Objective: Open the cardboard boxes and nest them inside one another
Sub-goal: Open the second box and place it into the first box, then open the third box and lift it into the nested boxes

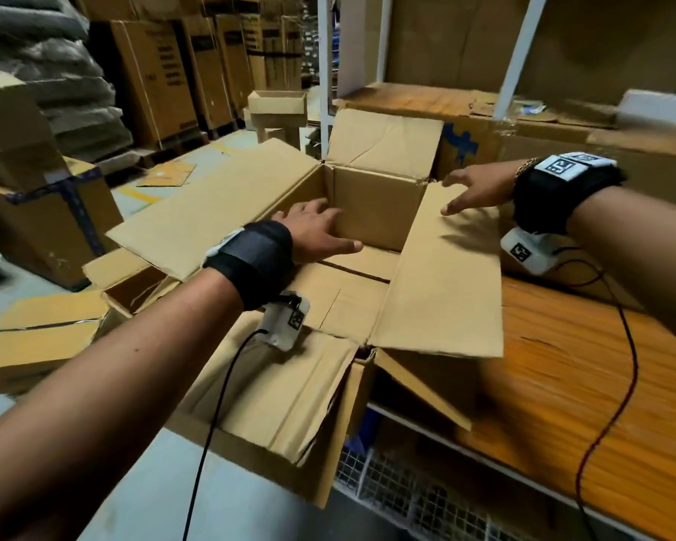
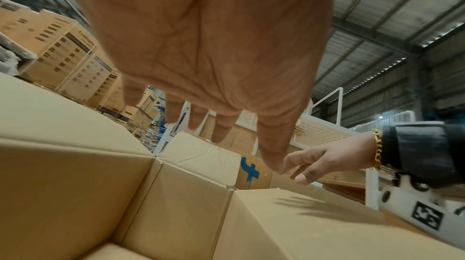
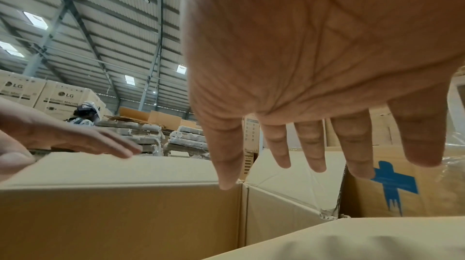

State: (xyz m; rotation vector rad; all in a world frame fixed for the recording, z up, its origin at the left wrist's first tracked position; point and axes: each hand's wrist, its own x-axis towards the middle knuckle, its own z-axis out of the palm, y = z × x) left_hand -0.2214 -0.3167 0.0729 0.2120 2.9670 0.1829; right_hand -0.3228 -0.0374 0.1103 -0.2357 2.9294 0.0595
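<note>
A large brown cardboard box [image 1: 371,216] stands open before me, its four flaps folded outward. My left hand [image 1: 317,232] hovers over the box's left rim with straight, spread fingers and holds nothing; the left wrist view shows the palm [image 2: 201,45] above the box's inner corner [image 2: 156,161]. My right hand [image 1: 473,189] floats just above the far end of the right flap [image 1: 445,275], fingers spread, casting a shadow on it. The right wrist view shows its open palm [image 3: 314,55] over the box's inner wall [image 3: 125,210]. A smaller open box [image 1: 133,283] lies at the lower left.
A closed, taped box [image 1: 36,337] sits on the floor at the left. An orange wooden shelf [image 1: 586,392] with a white wire frame runs along the right. A box with a blue mark [image 1: 465,146] stands behind. Tall carton stacks [image 1: 180,72] fill the back.
</note>
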